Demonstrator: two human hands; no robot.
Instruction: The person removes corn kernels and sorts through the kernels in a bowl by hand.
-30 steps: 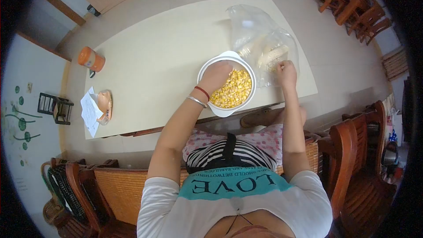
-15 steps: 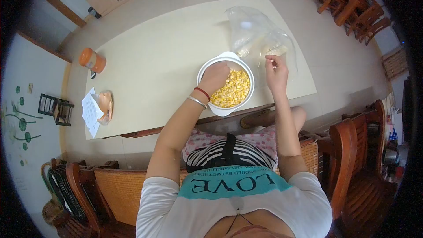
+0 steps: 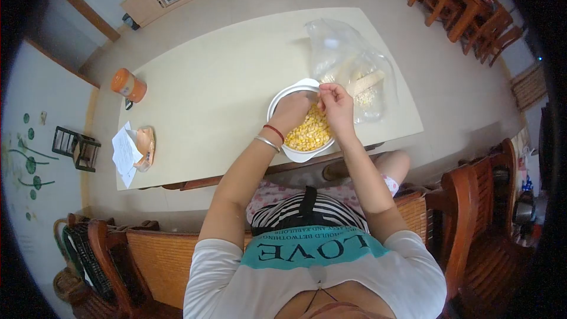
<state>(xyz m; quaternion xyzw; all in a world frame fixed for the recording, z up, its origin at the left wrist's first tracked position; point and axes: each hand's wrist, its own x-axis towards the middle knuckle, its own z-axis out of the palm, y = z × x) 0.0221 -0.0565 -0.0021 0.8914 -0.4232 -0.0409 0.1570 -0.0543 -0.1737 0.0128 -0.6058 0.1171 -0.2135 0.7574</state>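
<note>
Many yellow kernels [image 3: 310,134] sit in the white bowl [image 3: 300,156] on the table [image 3: 224,82], your left hand [image 3: 292,111] inside, your right hand [image 3: 338,110] at its right rim, can't tell if either grips anything, clear bag [image 3: 331,38] just beside.

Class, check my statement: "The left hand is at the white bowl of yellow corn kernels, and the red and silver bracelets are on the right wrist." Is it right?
Not quite: the red bracelet and silver bracelet are on the left wrist, as the head view shows. The left hand is at the white bowl of yellow corn kernels.
</note>
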